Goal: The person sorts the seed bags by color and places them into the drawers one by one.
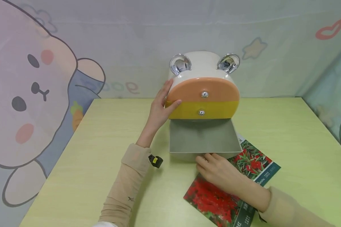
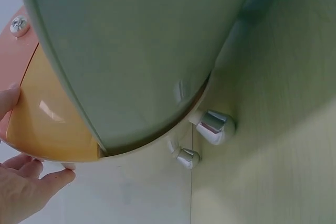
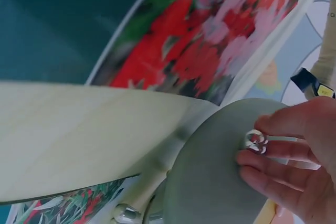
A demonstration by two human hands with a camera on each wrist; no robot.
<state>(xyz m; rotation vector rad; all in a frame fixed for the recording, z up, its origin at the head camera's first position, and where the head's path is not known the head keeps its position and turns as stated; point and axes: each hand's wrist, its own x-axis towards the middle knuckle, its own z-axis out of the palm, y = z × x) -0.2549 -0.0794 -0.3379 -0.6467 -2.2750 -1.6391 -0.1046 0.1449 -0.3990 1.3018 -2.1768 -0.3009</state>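
Observation:
A small rounded cabinet stands on the table, with silver ears, an orange upper drawer and a yellow middle drawer. Its grey-green bottom drawer is pulled out, and no contents show inside. My left hand rests against the cabinet's left side, fingers extended along the side and thumb on the front. At the bottom drawer's front, my right hand pinches a shiny round knob between thumb and fingers. In the head view that knob is mostly hidden by the fingers.
Two flat flower-printed sheets lie under and beside my right forearm: one red-flowered sheet in front, another partly beneath the drawer. Short metallic feet hold the cabinet off the table. A cartoon-printed cloth hangs behind.

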